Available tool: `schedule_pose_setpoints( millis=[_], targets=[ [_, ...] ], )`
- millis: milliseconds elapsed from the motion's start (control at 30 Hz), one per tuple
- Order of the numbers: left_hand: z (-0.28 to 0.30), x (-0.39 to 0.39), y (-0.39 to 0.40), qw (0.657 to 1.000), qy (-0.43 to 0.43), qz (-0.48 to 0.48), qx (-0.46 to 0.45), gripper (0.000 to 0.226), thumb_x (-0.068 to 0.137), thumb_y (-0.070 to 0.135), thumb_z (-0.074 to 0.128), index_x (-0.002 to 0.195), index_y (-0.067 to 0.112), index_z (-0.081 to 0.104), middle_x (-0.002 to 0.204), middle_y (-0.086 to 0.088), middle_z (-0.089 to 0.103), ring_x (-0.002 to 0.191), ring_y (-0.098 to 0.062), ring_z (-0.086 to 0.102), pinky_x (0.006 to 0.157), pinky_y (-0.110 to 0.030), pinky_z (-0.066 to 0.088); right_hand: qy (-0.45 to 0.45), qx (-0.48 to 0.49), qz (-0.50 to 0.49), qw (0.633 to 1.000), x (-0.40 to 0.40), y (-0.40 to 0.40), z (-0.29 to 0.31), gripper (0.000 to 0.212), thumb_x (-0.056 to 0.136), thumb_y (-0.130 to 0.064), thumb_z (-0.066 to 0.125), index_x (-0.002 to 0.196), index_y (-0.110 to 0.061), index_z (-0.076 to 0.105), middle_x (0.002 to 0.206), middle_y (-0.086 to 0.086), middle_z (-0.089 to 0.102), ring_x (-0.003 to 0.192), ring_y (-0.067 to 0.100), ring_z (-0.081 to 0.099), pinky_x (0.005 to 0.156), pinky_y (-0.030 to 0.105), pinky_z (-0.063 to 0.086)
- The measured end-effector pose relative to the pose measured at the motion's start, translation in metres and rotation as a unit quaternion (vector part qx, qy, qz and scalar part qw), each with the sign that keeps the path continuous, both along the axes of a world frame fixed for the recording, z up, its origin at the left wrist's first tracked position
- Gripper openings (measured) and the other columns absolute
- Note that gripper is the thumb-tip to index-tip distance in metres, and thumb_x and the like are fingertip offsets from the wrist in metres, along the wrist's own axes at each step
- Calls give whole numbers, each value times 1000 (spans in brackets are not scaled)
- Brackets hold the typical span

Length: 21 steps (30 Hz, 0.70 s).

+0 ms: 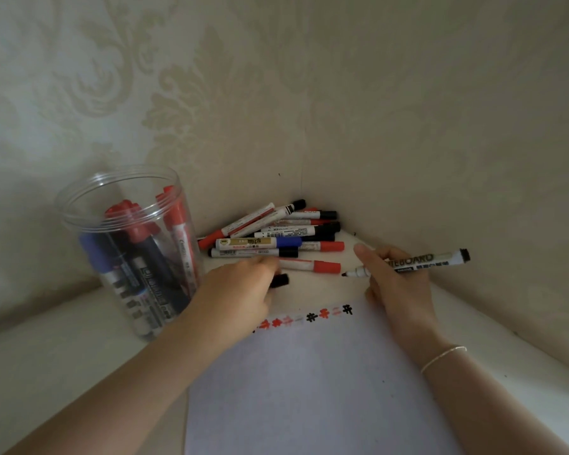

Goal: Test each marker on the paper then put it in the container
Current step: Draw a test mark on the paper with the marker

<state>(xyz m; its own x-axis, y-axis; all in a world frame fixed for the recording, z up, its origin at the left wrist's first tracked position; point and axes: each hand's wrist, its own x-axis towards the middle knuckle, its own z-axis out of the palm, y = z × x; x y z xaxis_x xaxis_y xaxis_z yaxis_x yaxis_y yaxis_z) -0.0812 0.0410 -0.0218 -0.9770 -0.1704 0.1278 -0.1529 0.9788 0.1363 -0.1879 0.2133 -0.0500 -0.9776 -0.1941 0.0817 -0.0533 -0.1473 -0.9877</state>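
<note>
Fingers of right hand [396, 284] curl round uncapped marker [408, 262] lettered "WHITEBOARD", tip toward nine o'clock; left hand [243, 284] pinches black cap [280, 280] above paper [309, 389]

Container [125, 251] left of paper [309, 389]; marker pile [276, 234] behind.

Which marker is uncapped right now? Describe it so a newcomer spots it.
Start at the white paper on the table; above its top right corner is the right hand. That hand holds the uncapped marker, lying level and printed WHITEBOARD. Unlike the capped markers in the corner pile, its bare black tip points left.
</note>
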Motion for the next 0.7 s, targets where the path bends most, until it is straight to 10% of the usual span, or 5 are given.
schedule_pose_setpoints(
  millis=[200,700],
  targets=[
    [-19,-8,7,937,95,4,336,17,79,18,76,92,25,68,87,14,66,80,5,60,71,-9,48,-9,-110,106,988,-1,2,2,16,79,-23,67,72,-9,71,56,7,54,48,17,53,74,45,56],
    [-26,-10,10,922,120,-15,368,24,73,12,80,81,30,67,82,15,68,77,5,63,69,-10,49,-8,-16,147,989,3,2,-1,28,89,-11,61,63,-7,54,48,15,51,44,26,50,43,28,40]
  ],
)
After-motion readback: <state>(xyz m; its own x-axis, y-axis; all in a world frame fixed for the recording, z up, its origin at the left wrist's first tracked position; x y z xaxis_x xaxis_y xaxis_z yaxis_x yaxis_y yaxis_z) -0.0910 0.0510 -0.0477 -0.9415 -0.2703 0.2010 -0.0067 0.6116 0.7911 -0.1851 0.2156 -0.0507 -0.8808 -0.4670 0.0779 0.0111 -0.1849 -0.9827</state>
